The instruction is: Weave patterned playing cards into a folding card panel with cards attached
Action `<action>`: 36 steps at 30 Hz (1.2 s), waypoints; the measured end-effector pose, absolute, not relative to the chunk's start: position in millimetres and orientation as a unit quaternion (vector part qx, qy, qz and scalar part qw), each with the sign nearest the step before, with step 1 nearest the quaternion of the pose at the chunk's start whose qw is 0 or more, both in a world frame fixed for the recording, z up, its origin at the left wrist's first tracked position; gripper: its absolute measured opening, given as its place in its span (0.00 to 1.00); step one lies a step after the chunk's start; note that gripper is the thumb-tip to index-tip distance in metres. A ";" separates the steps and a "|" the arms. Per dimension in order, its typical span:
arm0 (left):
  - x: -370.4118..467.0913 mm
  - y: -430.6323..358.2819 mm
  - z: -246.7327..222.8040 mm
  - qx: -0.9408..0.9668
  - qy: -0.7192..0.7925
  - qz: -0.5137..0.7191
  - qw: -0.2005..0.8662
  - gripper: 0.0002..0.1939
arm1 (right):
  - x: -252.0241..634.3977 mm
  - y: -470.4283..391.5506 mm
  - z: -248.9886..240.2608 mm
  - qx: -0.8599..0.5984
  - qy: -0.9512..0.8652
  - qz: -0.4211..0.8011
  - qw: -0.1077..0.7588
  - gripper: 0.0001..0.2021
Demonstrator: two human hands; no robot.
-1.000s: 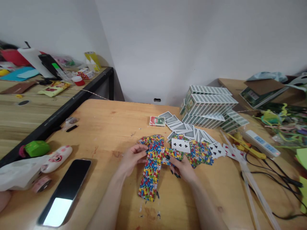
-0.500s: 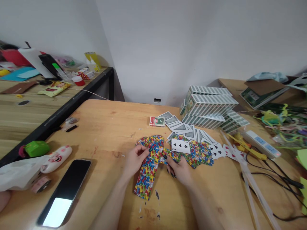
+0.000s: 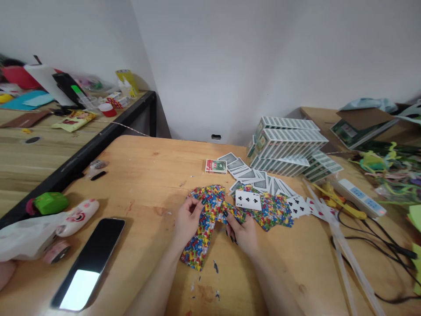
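A multicoloured patterned strip (image 3: 199, 241), bent in an angled shape, lies on the wooden table in front of me. It may be made of overlapping card backs; I cannot tell. My left hand (image 3: 189, 221) pinches its left edge between thumb and fingers. With thumb and index finger, my right hand (image 3: 241, 232) grips a narrower end of the strip (image 3: 232, 210) on the right. Just beyond that hand, a three of clubs (image 3: 248, 200) rests face up on more multicoloured pieces (image 3: 271, 213). Face-up cards (image 3: 297, 206) continue to the right.
Grey-backed cards (image 3: 250, 174) spread behind, beside a red-and-green card box (image 3: 216, 166). Striped boxes (image 3: 291, 145) stack at the back right. A power strip (image 3: 358, 197), black cables (image 3: 371, 239) and clear plastic strips (image 3: 342, 245) lie right; a phone (image 3: 90, 263) lies left.
The lower end of the patterned strip has shifted slightly left and up. Both hands keep their grip, with only small movements.
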State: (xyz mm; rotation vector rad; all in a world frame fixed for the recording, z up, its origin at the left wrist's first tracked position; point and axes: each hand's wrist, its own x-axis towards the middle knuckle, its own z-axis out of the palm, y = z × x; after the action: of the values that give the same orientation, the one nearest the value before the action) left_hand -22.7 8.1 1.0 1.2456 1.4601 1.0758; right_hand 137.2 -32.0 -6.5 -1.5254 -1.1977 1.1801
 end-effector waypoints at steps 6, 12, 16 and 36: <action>-18.9 6.3 0.4 0.500 0.594 0.441 0.450 0.09 | 135.5 -33.3 -8.4 -0.612 -0.473 0.466 0.430 0.25; -17.8 4.4 2.3 0.513 0.591 0.436 0.444 0.09 | 135.8 -33.5 -10.7 -0.609 -0.467 0.482 0.423 0.24; -18.4 4.7 3.4 0.515 0.586 0.433 0.451 0.09 | 139.7 -31.6 -6.8 -0.590 -0.466 0.515 0.412 0.24; -7.8 1.9 5.3 0.515 0.571 0.440 0.464 0.09 | 142.6 -30.1 -7.8 -0.562 -0.463 0.540 0.422 0.22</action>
State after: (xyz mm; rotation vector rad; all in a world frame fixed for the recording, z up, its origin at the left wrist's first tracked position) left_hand -7.8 1.9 5.3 1.2641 1.4024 1.0822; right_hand 142.6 -30.1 -7.8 -1.4062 -1.1599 1.3522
